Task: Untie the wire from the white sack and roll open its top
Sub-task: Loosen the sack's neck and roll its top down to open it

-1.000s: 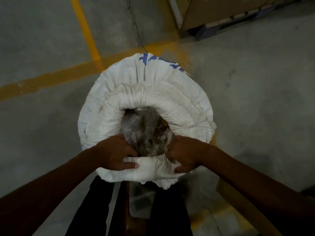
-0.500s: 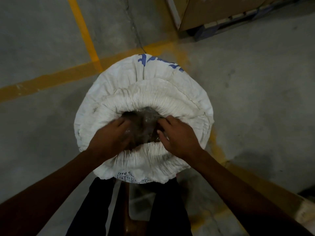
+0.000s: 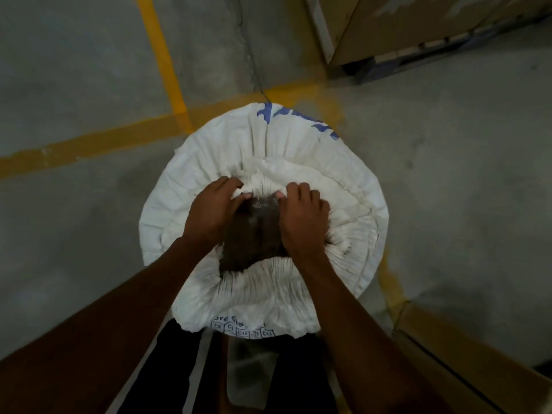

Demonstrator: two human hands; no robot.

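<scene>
Floor (image 3: 89, 70): grey concrete w/ yellow lines crossing in upper left of frame.
Boxes: brown cardboard (image 3: 418, 22) at top right; another box edge (image 3: 478, 354) at lower right.
White sack (image 3: 263, 234): frame centre, upright, top rolled down into a thick gathered rim; blue print at its far edge (unreadable).
Opening: dark, w/ shiny clear plastic (image 3: 263, 204) inside.
Left hand (image 3: 213, 213): fingers clamped on far rim fabric, centre-left.
Right hand (image 3: 301, 216): pinching the same far rim, just beside left hand.
</scene>
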